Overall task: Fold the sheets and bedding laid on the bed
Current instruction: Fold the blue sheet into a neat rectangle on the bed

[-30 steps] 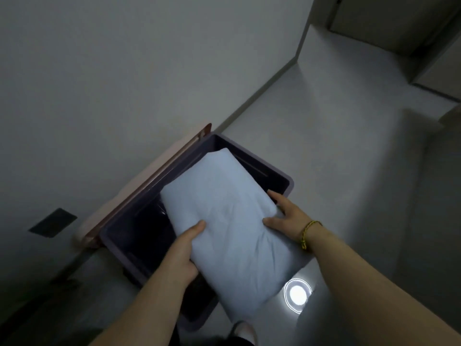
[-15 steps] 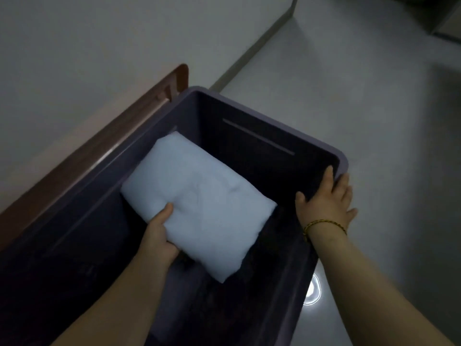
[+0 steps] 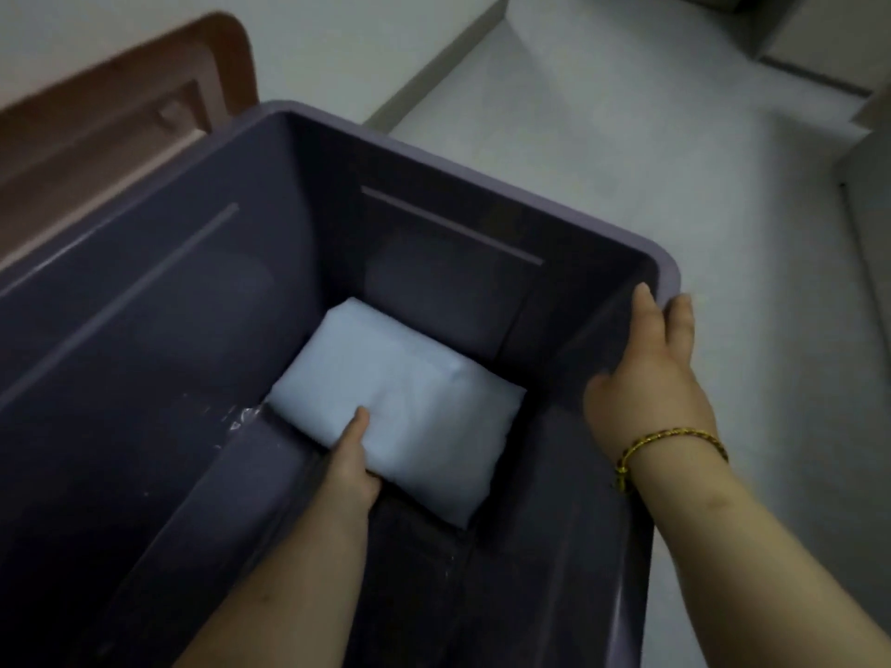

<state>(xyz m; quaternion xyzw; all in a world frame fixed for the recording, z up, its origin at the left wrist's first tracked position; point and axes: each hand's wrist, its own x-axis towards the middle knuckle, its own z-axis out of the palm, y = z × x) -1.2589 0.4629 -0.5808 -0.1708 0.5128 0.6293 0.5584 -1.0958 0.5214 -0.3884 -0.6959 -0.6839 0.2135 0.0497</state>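
One folded pale-blue fabric bedding bundle (image 3: 405,407) low inside deep purple plastic storage bin (image 3: 482,179), toward far end. Left hand (image 3: 352,467) grips bundle's near edge, thumb on top. Right hand (image 3: 646,378) holds bin rim, thumb inside. Step: stowing. Next, likely: set flat, let go.

A purple plastic bin (image 3: 144,306) is seen on the pale floor (image 3: 627,137), a brown wooden board (image 3: 120,113) at its far left, a folded light-blue sheet (image 3: 410,402) low inside it.
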